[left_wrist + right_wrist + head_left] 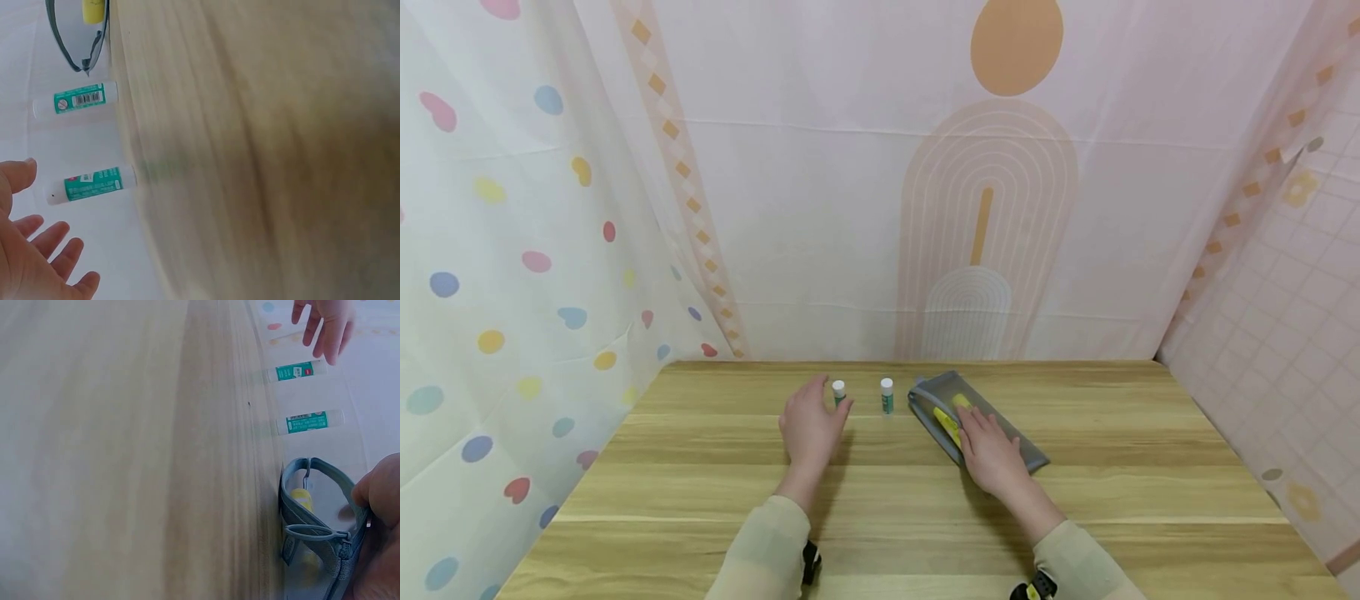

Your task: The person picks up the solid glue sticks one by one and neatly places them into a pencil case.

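Observation:
Two green-labelled glue sticks with white caps stand upright. My left hand (811,421) is at the left glue stick (94,184), thumb and fingers spread and apart from it in the left wrist view. The other glue stick (887,397) stands between that hand and a grey zippered mesh pouch (937,385). My right hand (992,454) lies over the pouch and holds its rim, the thumb (378,494) at the edge of the gaping zipped opening. Inside the pouch is a yellow item (947,423), partly hidden by the mesh and the hand.
The wooden table (895,517) runs back to a patterned curtain (820,250). More curtain hangs along the left and right sides. A zip pull loop (317,532) sticks out at the pouch's opening.

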A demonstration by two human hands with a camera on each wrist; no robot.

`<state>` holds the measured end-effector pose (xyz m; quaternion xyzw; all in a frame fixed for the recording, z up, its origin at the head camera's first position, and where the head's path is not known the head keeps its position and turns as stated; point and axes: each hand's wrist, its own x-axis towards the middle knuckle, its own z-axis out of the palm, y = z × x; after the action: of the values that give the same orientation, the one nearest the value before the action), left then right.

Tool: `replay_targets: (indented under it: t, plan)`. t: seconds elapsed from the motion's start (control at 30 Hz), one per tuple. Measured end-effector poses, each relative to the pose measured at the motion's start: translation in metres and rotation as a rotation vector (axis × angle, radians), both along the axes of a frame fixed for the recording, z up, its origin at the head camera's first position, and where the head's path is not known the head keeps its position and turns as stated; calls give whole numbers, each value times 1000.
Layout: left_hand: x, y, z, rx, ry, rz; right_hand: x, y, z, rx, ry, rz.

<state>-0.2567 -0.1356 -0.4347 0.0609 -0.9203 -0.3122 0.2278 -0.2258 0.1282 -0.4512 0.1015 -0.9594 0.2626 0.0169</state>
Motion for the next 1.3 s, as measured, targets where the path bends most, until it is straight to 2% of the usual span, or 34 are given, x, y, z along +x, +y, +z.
replay_targets:
  t: [0.3, 0.47, 0.63, 0.83, 1.03, 1.3]
  plan:
    - [-7, -2, -4, 165, -55, -31, -1, 0, -1, 1, 5, -5]
    - [-10, -1, -5, 234, -120, -63, -1, 0, -1, -3, 2, -5]
    - [-12, -1, -7, 304, -155, -69, -1, 0, -1, -4, 4, -2]
    - [-14, 1, -10, 400, -138, -56, -1, 0, -1, -7, 6, 4]
    - [-15, 3, -12, 453, -123, -58, 0, 0, -1, -6, 1, 2]
    - [-19, 4, -15, 461, -122, -33, 0, 0, 0, -8, 2, 5]
